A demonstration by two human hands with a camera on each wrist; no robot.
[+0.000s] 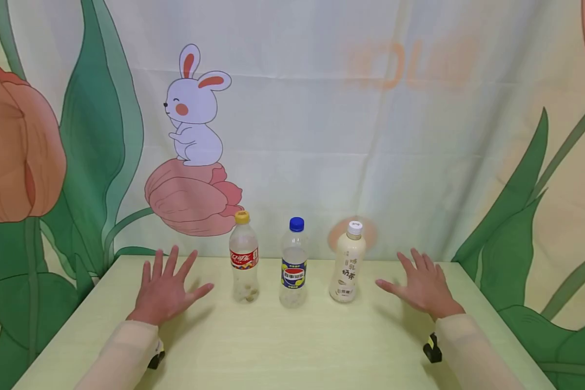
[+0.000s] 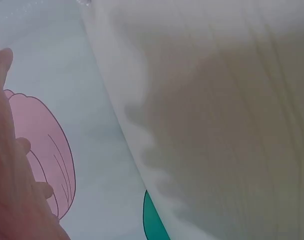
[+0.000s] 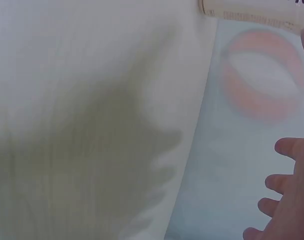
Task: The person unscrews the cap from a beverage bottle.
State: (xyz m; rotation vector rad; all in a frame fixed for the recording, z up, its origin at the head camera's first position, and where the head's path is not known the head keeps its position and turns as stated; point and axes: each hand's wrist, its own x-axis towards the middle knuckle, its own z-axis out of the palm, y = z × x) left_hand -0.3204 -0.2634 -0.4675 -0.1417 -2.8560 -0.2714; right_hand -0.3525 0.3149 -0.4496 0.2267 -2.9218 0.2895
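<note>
Three plastic bottles stand upright in a row toward the back of the table. The left one is a red-labelled bottle (image 1: 245,259) with a yellow cap and a few small lumps at its bottom. A blue-labelled bottle (image 1: 293,273) with a blue cap is in the middle. On the right stands a cream-coloured milk tea bottle (image 1: 347,265) with a white cap; its lower part (image 3: 256,12) shows in the right wrist view. My left hand (image 1: 168,290) is spread left of the red-labelled bottle, apart from it. Right of the milk tea bottle, my right hand (image 1: 423,284) is also spread, touching no bottle.
A pale wooden table (image 1: 292,346) lies beneath both hands, and their shadows fall on it. Behind it hangs a curtain (image 1: 292,135) printed with a rabbit, tulips and leaves. Each wrist wears a strap with a small black device (image 1: 433,349).
</note>
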